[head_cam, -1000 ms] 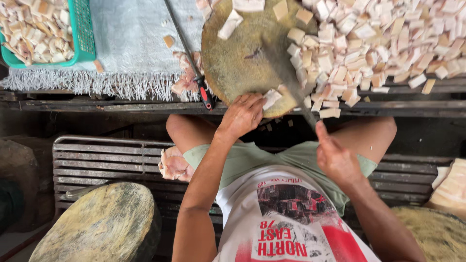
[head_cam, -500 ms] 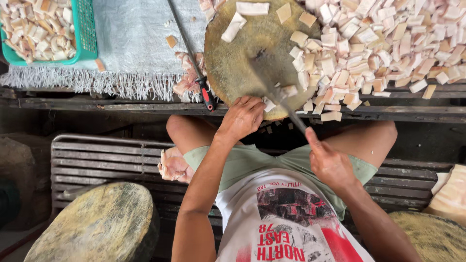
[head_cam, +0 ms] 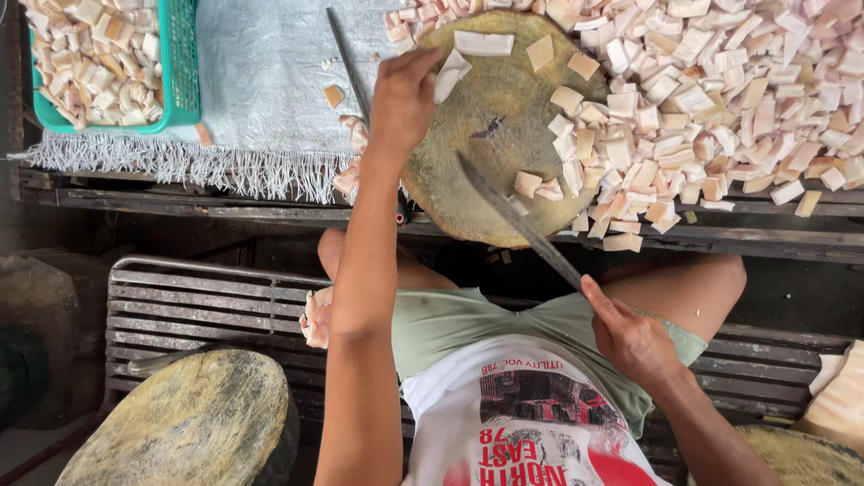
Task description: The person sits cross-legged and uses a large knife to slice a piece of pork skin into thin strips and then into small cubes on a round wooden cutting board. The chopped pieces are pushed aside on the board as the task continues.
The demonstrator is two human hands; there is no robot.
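Your left hand (head_cam: 403,94) is stretched out over the far left part of the round chopping block (head_cam: 490,171), fingers curled down onto a pale strip of meat (head_cam: 448,74) lying there, so it looks like a closed pinch on that piece, though the fingertips themselves are hidden under the hand. Your right hand (head_cam: 630,337) is back near your lap, wrapped tight around the handle of a long knife (head_cam: 517,220), and the blade runs up and to the left until its tip rests over the middle of the block. A few cut cubes sit on the block's far edge and right side, and a big heap of cut pieces (head_cam: 720,99) spreads over the bench just right of it, touching the block's rim. On the far left there's a green basket (head_cam: 175,72) full of the same cubes, sitting on a grey fringed cloth (head_cam: 261,99). A second knife (head_cam: 351,72) lies on that cloth just left of your wrist. Near you on the left, another round block (head_cam: 189,427) sits beside a metal grate (head_cam: 207,301).
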